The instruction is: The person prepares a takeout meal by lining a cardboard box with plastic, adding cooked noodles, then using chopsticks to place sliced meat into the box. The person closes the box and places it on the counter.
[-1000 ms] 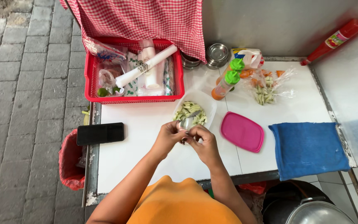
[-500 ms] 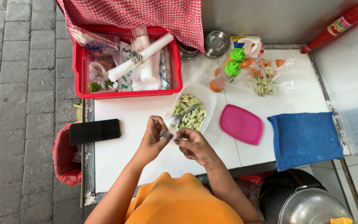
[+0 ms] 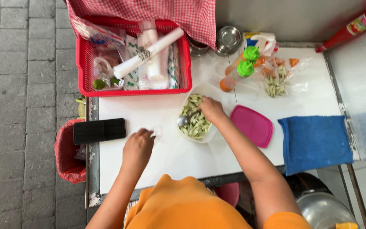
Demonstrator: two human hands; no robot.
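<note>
Nearest the camera is an orange shirt (image 3: 187,208), soft and matte, with both bare arms reaching out over a smooth white table (image 3: 166,157). The left hand (image 3: 138,146) rests on the tabletop with its fingers curled around a small clear plastic cup (image 3: 156,132), thin and see-through, which stands just beside the bowl. The right hand (image 3: 210,109) is over a clear plastic bowl (image 3: 198,116) of pale green cut pieces, fingers closed on the handle of a shiny metal spoon (image 3: 184,121) whose scoop lies among the pieces.

Left of the left hand lies a flat black rectangular phone (image 3: 99,130). Off the table's left edge hangs a red plastic bag (image 3: 66,154), crinkled. Right of the bowl lies a pink lid (image 3: 251,126), a rounded rectangle, then a folded blue cloth (image 3: 314,142) with a napped weave.

Farther off, a red slotted plastic basket (image 3: 134,57) holds white rolled paper, clear wrappers and small green limes. Beside it lie two orange squeeze bottles with green caps (image 3: 238,72) and a clear bag of cut vegetables (image 3: 276,78). At the back stand round steel cups (image 3: 228,37), a red-and-white checked cloth (image 3: 166,15) and a red bottle (image 3: 354,23) with a pale label band, lying at the far right corner.
</note>
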